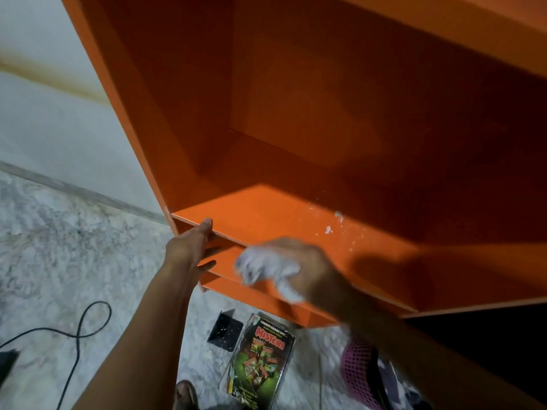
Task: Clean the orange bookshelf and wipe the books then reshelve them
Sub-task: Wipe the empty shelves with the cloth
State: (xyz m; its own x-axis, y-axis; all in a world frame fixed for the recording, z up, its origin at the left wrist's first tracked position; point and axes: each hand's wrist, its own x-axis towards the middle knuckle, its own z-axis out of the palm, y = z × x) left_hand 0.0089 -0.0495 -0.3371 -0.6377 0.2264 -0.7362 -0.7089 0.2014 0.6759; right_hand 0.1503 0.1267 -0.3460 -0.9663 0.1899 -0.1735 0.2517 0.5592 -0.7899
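The orange bookshelf [296, 128] fills the upper right, and its compartments hold no books. White specks dot the lit shelf board [266, 211]. My left hand [189, 247] grips the front edge of that board near its left corner, thumb on top. My right hand [305, 267] is blurred and holds a crumpled white cloth [266, 266] at the board's front edge. On the floor below lies a stack of books, the top one a dark green book [262, 365] with a red title.
A black cable [80, 335] loops over the marbled floor at the left. A black bookend [225, 331] lies next to the books. A pink mesh basket [359, 374] with cloth stands at the lower right. A sandal [186, 395] shows at the bottom edge.
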